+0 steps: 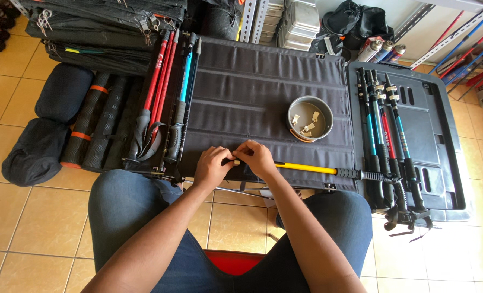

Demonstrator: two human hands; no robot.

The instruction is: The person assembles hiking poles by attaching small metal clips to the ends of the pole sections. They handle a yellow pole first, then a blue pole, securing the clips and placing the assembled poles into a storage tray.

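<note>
A dark fabric worktop (263,81) is stretching away beyond both hands, standing on a tan tiled floor (13,228) that is running out of frame on every side. Well off to the right of the right hand, a black plastic lid (442,141) is carrying a row of trekking poles (385,130), their straps trailing over its near edge. Off to the left of the left hand, more poles (168,92) in red and blue are lying along the worktop's edge, with rolled mats (92,119) and dark stuff sacks (35,152) beyond them, partly cut off. A yellow trekking pole (317,170) is lying across the near edge, its grip reaching out to the right of the right hand and its other end hidden under the fingers. Just beyond the right hand, a round grey pot (310,118) is holding small pale pieces, too small to make out. The left hand (213,167) and right hand (256,158) are meeting, fingertips curled and pinching a small pale part (236,161) at the pole's end; most of it is covered.
</note>
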